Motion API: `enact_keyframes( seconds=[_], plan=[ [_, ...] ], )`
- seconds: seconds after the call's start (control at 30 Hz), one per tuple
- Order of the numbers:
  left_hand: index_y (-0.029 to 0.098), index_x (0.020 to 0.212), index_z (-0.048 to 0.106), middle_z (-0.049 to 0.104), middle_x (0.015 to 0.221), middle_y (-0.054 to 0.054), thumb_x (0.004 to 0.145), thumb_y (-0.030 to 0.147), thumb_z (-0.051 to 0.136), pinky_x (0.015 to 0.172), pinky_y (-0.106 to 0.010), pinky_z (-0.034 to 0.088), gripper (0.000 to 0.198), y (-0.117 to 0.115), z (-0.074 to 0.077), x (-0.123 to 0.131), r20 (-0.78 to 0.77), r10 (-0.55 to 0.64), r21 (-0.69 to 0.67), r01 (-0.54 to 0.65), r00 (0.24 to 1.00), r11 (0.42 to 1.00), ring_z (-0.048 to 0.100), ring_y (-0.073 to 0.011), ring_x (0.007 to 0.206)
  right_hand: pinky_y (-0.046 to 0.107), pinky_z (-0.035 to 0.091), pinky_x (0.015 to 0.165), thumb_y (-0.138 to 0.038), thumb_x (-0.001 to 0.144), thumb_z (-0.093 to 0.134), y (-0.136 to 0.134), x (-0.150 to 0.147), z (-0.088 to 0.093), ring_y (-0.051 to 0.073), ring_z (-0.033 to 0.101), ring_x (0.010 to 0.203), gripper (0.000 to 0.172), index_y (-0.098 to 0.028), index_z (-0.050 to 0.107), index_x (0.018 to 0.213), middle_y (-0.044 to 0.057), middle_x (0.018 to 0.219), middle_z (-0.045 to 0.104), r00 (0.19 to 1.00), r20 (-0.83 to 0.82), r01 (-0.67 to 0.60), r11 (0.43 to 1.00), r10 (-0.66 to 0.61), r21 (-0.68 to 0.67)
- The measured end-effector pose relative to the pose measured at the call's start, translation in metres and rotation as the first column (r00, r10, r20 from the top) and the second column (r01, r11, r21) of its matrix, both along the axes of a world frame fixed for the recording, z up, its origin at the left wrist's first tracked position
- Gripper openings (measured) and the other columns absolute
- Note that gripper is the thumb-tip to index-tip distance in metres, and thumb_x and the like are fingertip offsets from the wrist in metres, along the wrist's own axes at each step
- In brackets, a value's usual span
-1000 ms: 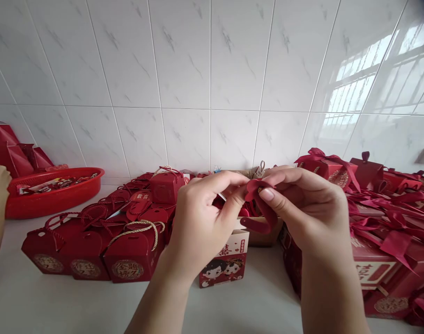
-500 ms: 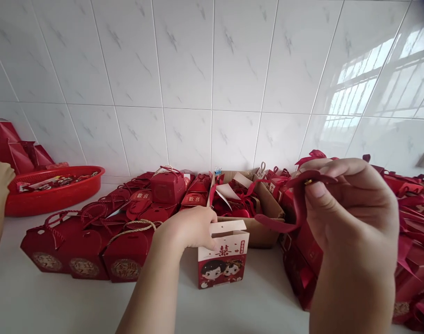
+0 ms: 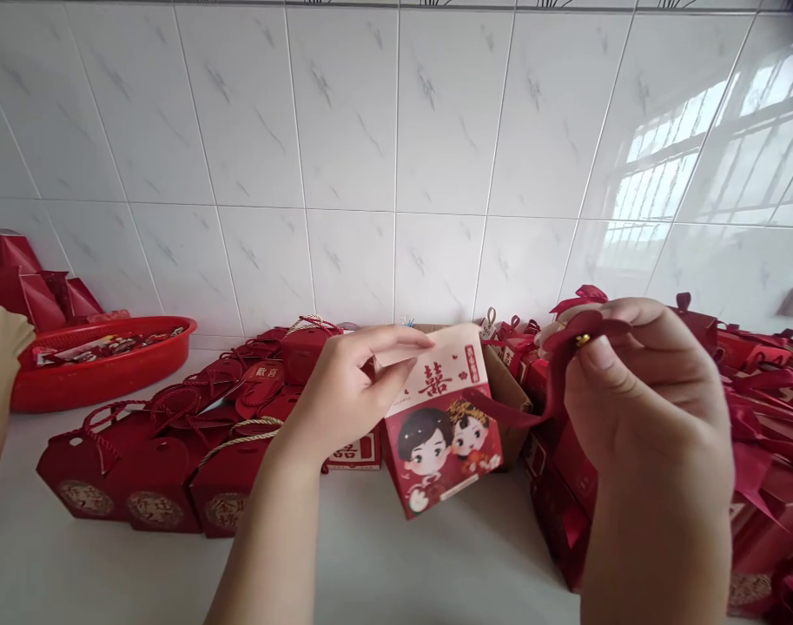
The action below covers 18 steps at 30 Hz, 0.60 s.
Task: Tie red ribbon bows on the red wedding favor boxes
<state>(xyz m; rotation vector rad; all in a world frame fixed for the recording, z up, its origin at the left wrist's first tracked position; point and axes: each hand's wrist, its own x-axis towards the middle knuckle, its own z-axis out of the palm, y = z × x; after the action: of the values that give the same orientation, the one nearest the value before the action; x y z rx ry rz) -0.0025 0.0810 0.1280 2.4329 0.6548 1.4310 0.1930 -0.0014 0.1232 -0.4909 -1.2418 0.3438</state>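
My left hand [image 3: 360, 373] is closed on the top edge of a small gift box [image 3: 445, 434], white above and red below, with two cartoon figures printed on its front. The box is lifted off the table and tilted. My right hand [image 3: 650, 382] pinches a dark red ribbon [image 3: 556, 373] between thumb and fingers; a small gold piece shows on it at the thumb tip. One end of the ribbon hangs down to the left and passes in front of the box's right side.
Several dark red gift boxes with cord handles [image 3: 155, 469] stand at left. Behind them is a red plastic basin [image 3: 109, 378] of small wrapped items. A cardboard carton [image 3: 517, 408] is behind the held box. Ribboned red boxes [image 3: 767, 434] crowd the right. Another person's sleeve [image 3: 2, 365] shows at far left.
My left hand has raised the cartoon gift box off the table, tilting it and bringing it closer to the ribbon. My right hand still pinches the ribbon, nearly in place.
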Motion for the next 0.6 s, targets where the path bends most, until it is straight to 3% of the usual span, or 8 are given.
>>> enact_keyframes(
  seconds=[0.13, 0.3, 0.47, 0.6],
  plan=[
    [0.021, 0.09, 0.072, 0.074, 0.087, -0.004, 0.08, 0.009, 0.056, 0.068, -0.029, 0.055, 0.022, -0.001, -0.002, 0.009, 0.21, -0.034, 0.121, 0.008, 0.977, 0.993, 0.067, -0.0161, 0.08, 0.032, 0.056, 0.072, -0.026, 0.08, 0.068, 0.016, 0.001, -0.004, 0.017, 0.065, 0.077, 0.008, -0.029, 0.063, 0.086, 0.0, 0.082, 0.066, 0.996, -0.07, -0.044, 0.999, 0.046, 0.027],
    [0.022, 0.088, 0.072, 0.071, 0.075, 0.001, 0.078, 0.009, 0.056, 0.052, -0.023, 0.049, 0.023, -0.002, -0.005, 0.019, 0.389, 0.071, 0.056, -0.101, 0.918, 0.993, 0.061, -0.0114, 0.06, 0.024, 0.056, 0.065, -0.022, 0.079, 0.069, 0.03, -0.009, -0.006, 0.012, 0.064, 0.071, 0.009, -0.025, 0.062, 0.083, -0.001, 0.081, 0.065, 0.985, -0.143, -0.098, 0.995, 0.093, -0.028],
    [0.022, 0.077, 0.067, 0.051, 0.051, 0.007, 0.075, 0.008, 0.056, 0.042, -0.021, 0.034, 0.018, -0.005, -0.008, 0.022, 0.428, 0.084, 0.092, -0.136, 0.9, 0.987, 0.038, -0.0064, 0.041, 0.023, 0.056, 0.06, -0.021, 0.081, 0.066, 0.035, -0.013, -0.008, 0.012, 0.064, 0.069, 0.007, -0.023, 0.06, 0.084, 0.0, 0.08, 0.066, 0.991, -0.096, -0.1, 0.992, 0.093, -0.078],
    [0.021, 0.074, 0.064, 0.05, 0.053, 0.006, 0.073, 0.009, 0.054, 0.043, -0.022, 0.033, 0.016, -0.006, -0.011, 0.024, 0.441, 0.065, 0.146, -0.143, 0.895, 0.979, 0.039, -0.0075, 0.043, 0.024, 0.056, 0.061, -0.022, 0.082, 0.066, 0.039, -0.011, -0.012, 0.012, 0.065, 0.071, 0.008, -0.023, 0.06, 0.086, -0.001, 0.081, 0.067, 0.997, -0.047, -0.067, 0.996, 0.065, -0.052]
  ],
)
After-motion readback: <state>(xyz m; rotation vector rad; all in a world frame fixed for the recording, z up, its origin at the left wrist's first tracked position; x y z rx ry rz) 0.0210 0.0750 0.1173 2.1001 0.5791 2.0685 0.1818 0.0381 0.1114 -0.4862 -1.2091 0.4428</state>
